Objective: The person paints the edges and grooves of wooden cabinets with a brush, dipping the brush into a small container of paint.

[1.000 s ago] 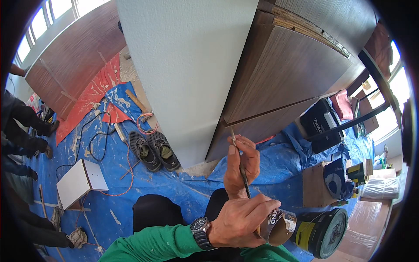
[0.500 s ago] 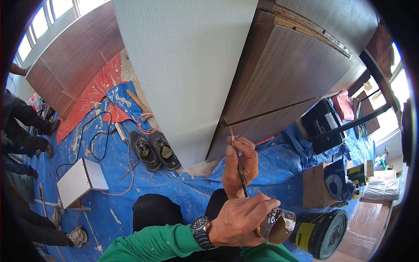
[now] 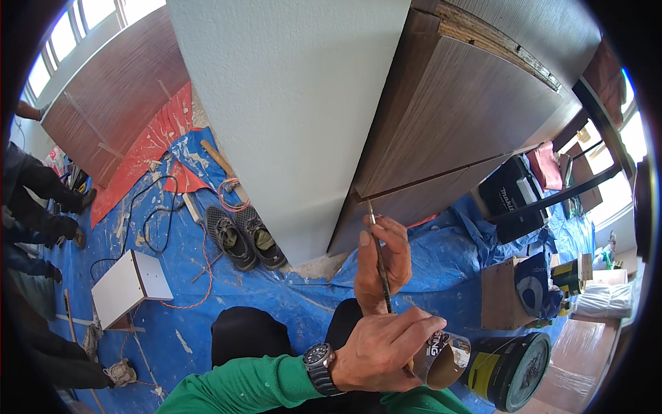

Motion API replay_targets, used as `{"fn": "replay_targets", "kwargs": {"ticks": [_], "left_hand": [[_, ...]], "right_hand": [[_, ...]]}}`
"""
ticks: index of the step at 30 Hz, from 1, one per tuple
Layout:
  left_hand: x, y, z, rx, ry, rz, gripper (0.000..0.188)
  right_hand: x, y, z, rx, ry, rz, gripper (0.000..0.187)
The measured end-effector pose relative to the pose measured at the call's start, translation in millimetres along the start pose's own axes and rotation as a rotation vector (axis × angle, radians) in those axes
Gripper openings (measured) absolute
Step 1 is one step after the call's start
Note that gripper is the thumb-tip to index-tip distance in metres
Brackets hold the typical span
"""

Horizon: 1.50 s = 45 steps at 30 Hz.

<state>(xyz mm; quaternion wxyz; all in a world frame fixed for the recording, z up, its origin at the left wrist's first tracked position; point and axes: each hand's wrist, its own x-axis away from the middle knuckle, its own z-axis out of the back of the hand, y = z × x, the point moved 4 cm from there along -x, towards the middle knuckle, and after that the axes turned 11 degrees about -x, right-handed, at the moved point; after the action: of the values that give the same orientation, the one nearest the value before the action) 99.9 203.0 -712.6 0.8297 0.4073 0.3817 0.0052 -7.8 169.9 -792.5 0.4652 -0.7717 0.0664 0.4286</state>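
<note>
My right hand [image 3: 394, 257] pinches a slim paintbrush [image 3: 382, 270] between thumb and fingers. The bristle end points up at the lower front corner of a brown wood-grain cabinet [image 3: 469, 114], where a narrow gap separates two panels. It appears to touch the wood there. Crossing over my right wrist is my left hand [image 3: 379, 348], which wears a dark watch [image 3: 318, 359] at the wrist. Its fingers wrap round a clear cup [image 3: 449, 360] with printing, tilted, with brown colour inside. The left fingers partly cover the cup.
A white wall end [image 3: 289, 103] stands left of the cabinet. Dark shoes [image 3: 238, 238] and a white box-shaped piece [image 3: 131, 288] sit on blue sheeting [image 3: 207, 324]. To my right are a lidded bucket [image 3: 509, 371] and a black tool case [image 3: 509, 200]. Other people's legs [image 3: 45, 186] show far left.
The view has shifted slightly. My right hand and the brush have moved a little with it, the tip still at the cabinet corner. Both grips look the same.
</note>
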Motion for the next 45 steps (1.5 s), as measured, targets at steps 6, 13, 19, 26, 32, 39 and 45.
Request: {"fn": "replay_targets", "kwargs": {"ticks": [6, 13, 19, 26, 32, 39, 45], "left_hand": [[2.5, -0.5, -2.4, 0.017, -0.014, 0.030, 0.065], [3.9, -2.8, -3.7, -0.003, -0.019, 0.041, 0.068], [3.0, -1.1, -2.3, 0.011, -0.034, 0.046, 0.069], [3.3, -4.0, -2.5, 0.003, -0.026, 0.036, 0.065], [3.4, -3.6, -3.2, -0.007, -0.052, 0.050, 0.066], [2.1, -4.5, -3.3, 0.009, -0.040, 0.045, 0.067], [4.0, -5.3, -4.0, 0.008, -0.044, 0.051, 0.066]], "right_hand": [[-4.2, 6.9, -1.7, 0.068, 0.059, 0.031, 0.026], [-2.6, -3.2, -2.8, 0.081, -0.005, 0.098, 0.028], [-9.5, -3.9, -1.4, 0.111, -0.024, 0.096, 0.026], [-5.7, -7.3, -3.5, 0.102, -0.072, 0.118, 0.028], [-9.7, -4.1, 0.2, 0.114, -0.035, 0.080, 0.031], [-7.7, -11.6, -2.5, 0.139, -0.122, 0.118, 0.033], [-8.3, -7.1, 0.7, 0.115, -0.043, 0.102, 0.034]]}}
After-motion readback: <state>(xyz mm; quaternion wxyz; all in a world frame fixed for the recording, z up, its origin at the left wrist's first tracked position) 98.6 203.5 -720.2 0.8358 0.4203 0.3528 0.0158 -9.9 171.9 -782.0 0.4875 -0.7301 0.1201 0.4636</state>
